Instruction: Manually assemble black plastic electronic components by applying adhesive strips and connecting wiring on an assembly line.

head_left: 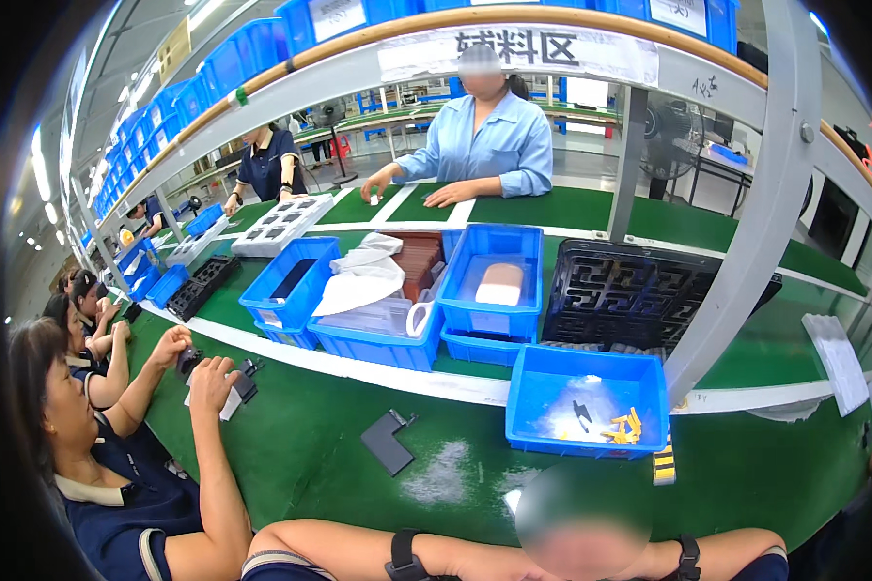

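Observation:
My left hand (541, 562) and my right hand (628, 556) come together at the lower edge, with a black band on each wrist. A round blur covers their fingers, so what they hold, if anything, is hidden. Beside the blur a small white piece (513, 501) shows. Just beyond my hands stands a blue bin (528, 426) with small yellow pieces (625, 427) and a small black part (582, 414) in it. A flat dark grey part (388, 443) with a thin arm lies on the green table to the left, near a whitish patch (438, 474).
A yellow-and-black block (664, 463) sits beside the bin. Behind are more blue bins (378, 351), a black tray (630, 295) and a slanted grey post (736, 223). A co-worker at left handles dark parts (247, 382); another person in light blue (489, 145) works across the table.

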Motion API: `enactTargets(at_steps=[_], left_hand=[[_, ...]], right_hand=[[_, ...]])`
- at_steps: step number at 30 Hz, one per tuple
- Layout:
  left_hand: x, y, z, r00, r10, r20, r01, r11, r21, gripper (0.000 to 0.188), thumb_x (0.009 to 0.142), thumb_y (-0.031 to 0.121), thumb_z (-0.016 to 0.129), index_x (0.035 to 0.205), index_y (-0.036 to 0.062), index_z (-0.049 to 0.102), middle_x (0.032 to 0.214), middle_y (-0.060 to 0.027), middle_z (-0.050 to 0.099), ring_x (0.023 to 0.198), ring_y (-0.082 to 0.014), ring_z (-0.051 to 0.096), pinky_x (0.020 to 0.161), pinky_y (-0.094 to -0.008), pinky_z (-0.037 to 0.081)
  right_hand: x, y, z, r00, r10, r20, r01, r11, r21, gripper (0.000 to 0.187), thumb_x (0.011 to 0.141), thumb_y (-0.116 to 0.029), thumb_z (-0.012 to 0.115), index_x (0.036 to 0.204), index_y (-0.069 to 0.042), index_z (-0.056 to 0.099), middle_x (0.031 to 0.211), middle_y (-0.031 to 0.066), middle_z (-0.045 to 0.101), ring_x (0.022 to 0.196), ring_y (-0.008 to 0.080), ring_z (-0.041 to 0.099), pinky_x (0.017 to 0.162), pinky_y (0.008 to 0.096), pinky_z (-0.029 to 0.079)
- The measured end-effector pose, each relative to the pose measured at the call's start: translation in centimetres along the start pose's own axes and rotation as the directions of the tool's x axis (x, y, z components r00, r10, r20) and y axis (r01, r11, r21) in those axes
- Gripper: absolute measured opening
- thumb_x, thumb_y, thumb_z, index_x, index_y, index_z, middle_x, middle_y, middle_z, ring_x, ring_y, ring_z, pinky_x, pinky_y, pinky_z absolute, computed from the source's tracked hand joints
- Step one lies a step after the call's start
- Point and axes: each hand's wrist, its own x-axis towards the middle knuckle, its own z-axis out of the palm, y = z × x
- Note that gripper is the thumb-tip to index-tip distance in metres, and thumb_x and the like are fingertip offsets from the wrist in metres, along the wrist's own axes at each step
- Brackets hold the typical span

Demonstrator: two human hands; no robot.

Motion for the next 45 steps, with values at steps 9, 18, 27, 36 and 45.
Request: enactTargets(at_steps=[9, 18, 27, 36, 45], left_hand=[[0.0, -0.1, -0.1, 1.0, -0.011, -0.007, 0.011, 1.0, -0.02, 0.028, 0.085, 0.014, 0.064, 0.11, 0.0037, 0.061, 0.096, -0.0093, 0.063, 0.084, -0.0152, 0.06, 0.073, -0.0279, 0.049], [-0.4, -0.4, 0.5, 0.999, 0.005, -0.044, -0.006, 1.0, -0.015, 0.026, 0.085, 0.011, 0.063, 0.11, 0.0033, 0.061, 0.097, -0.0103, 0.062, 0.086, -0.0163, 0.061, 0.074, -0.0283, 0.05], [-0.4, -0.2, 0.5, 0.998, -0.014, -0.066, 0.013, 1.0, -0.011, 0.026, 0.085, 0.011, 0.063, 0.109, 0.0038, 0.061, 0.097, -0.0103, 0.063, 0.088, -0.0166, 0.061, 0.075, -0.0285, 0.05], [-0.3, -0.2, 0.3, 0.998, -0.001, -0.064, 0.003, 0.999, 0.034, 0.026, 0.085, 0.014, 0.064, 0.108, 0.0036, 0.062, 0.098, -0.01, 0.064, 0.087, -0.0164, 0.062, 0.075, -0.0287, 0.05], [-0.2, -0.4, 0.7, 0.998, -0.006, -0.07, 0.009, 0.999, 0.047, 0.026, 0.084, 0.013, 0.065, 0.108, 0.0034, 0.062, 0.097, -0.0103, 0.064, 0.086, -0.0167, 0.062, 0.074, -0.0285, 0.051]], right_hand=[[0.2, 1.6, -1.8, 0.988, -0.015, 0.155, 0.038, 0.989, -0.143, 0.038, 0.091, -0.01, 0.056, 0.128, -0.001, 0.047, 0.089, -0.0011, 0.058, 0.078, 0.0035, 0.053, 0.07, 0.0184, 0.043], [0.4, 1.5, -1.5, 0.978, -0.063, 0.2, 0.07, 0.997, -0.03, 0.043, 0.09, -0.006, 0.057, 0.13, 0.001, 0.044, 0.091, 0.002, 0.059, 0.084, 0.0062, 0.055, 0.077, 0.0212, 0.045], [0.2, 1.8, -2.2, 0.987, 0.015, 0.162, 0.005, 0.992, -0.126, 0.047, 0.087, 0.0, 0.06, 0.13, 0.004, 0.043, 0.092, 0.0055, 0.058, 0.083, 0.0089, 0.054, 0.074, 0.0224, 0.044], [0.3, 1.7, -2.1, 0.985, -0.02, 0.171, 0.041, 0.992, -0.121, 0.046, 0.086, 0.002, 0.06, 0.13, 0.004, 0.043, 0.092, 0.0062, 0.058, 0.084, 0.0095, 0.055, 0.073, 0.0229, 0.045], [0.3, 1.8, -1.8, 0.987, -0.022, 0.159, 0.021, 1.0, 0.002, 0.046, 0.086, 0.003, 0.06, 0.129, 0.004, 0.044, 0.093, 0.0069, 0.059, 0.085, 0.0102, 0.056, 0.075, 0.0231, 0.046]])
